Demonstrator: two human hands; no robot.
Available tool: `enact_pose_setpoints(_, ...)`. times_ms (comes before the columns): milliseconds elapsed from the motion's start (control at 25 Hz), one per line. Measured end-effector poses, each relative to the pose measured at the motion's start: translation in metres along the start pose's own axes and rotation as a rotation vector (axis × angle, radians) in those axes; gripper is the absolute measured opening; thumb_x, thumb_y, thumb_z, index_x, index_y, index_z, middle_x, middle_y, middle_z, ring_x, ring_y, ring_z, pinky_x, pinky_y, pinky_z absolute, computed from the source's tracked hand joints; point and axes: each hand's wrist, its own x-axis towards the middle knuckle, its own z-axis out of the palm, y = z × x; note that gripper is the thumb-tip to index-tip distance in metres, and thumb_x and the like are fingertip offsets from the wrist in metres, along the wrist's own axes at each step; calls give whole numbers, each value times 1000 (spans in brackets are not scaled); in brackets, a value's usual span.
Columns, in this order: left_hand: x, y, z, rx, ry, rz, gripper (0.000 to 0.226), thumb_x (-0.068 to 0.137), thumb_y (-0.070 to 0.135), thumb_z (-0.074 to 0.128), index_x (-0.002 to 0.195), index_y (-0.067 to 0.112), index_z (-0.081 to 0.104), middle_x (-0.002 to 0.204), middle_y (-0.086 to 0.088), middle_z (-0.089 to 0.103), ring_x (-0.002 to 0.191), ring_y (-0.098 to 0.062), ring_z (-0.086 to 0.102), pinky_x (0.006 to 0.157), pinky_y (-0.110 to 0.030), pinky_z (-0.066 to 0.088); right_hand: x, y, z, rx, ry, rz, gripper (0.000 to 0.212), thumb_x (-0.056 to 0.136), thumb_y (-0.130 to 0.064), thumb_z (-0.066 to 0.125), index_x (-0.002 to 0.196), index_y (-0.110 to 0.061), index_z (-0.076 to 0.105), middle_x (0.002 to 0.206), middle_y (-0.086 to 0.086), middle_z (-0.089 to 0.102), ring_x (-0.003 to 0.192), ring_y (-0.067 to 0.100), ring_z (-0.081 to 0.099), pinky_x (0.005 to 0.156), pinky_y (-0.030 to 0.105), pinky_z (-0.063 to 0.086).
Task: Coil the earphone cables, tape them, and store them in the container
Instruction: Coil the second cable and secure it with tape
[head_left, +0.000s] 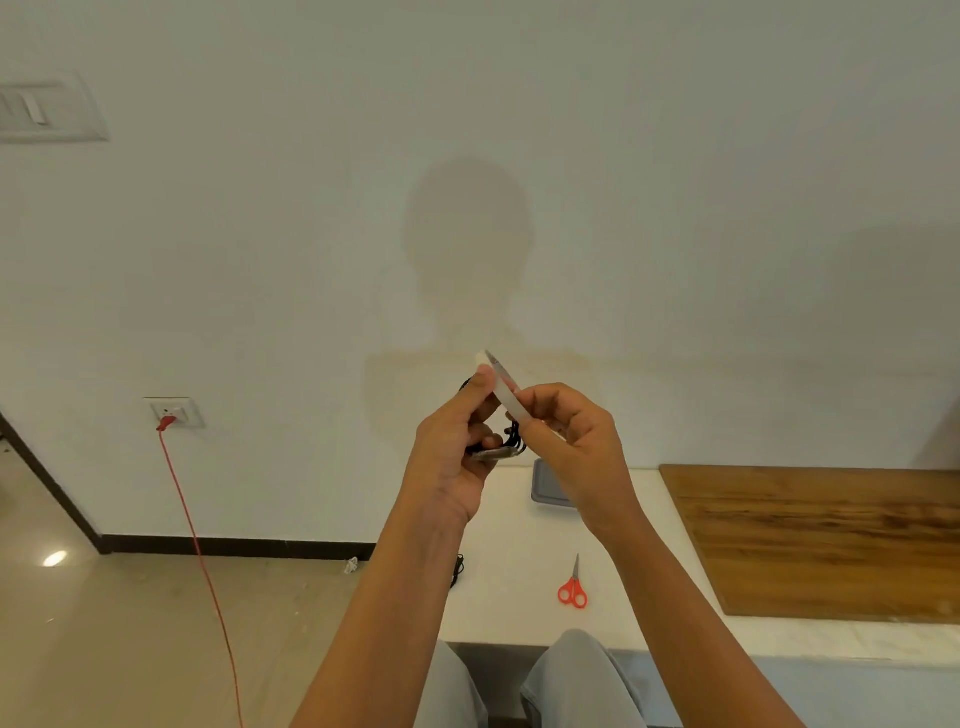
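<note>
Both hands are raised in front of the wall. My left hand (457, 447) grips a coiled black earphone cable (514, 439), with its thumb pressed against a roll of clear tape (501, 387). My right hand (566, 436) pinches the lower side of that tape roll, seen edge-on. A tape end sticks out below the coil. A grey container (545, 486) sits on the white counter behind my right hand, mostly hidden. Another black cable (458, 569) hangs at the counter's left edge.
Red-handled scissors (573, 590) lie on the white counter (509, 597). A wooden board (831, 540) covers the counter's right part. A red cord (208, 577) runs from a wall socket (174, 411) down across the floor at left. My knees are below the counter.
</note>
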Motion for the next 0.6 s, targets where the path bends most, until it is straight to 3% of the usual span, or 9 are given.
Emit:
enact_pose_setpoints(160,0,-4,-5,137,15,55,25,76,38,74,87,16,77,79,0,66,41,-7,41,45,-19,46,1,2,-3,-18,57,30,6,88,-9,64,86,-12,69,80,7,70,79,22,64,79,35,53)
enact_pose_setpoints(280,-4,-13,-6,305,5,161,21,66,40,77,77,22,78,69,8,68,49,-7,47,56,-23,50,5,-2,-2,39,78,85,6,87,-16,68,83,-12,70,80,11,69,81,32,64,78,42,54)
enact_pose_setpoints(440,-2,-12,-5,251,60,151,9,77,32,77,75,23,79,63,9,68,46,-5,46,53,-22,48,5,-7,2,62,43,85,9,85,-24,71,84,-15,71,81,8,71,76,20,65,75,32,54)
enact_pose_setpoints(520,0,-10,-5,177,76,89,17,79,32,75,84,16,78,76,2,74,43,-6,40,47,-19,45,5,-5,1,45,24,82,3,86,-18,69,85,-18,71,81,4,72,78,18,65,75,28,54)
enact_pose_setpoints(600,0,-6,-7,77,71,19,24,80,32,74,91,10,75,89,-3,76,40,-6,37,43,-18,42,3,0,0,-7,4,84,9,87,-9,65,88,-16,70,83,4,72,82,21,66,76,26,54)
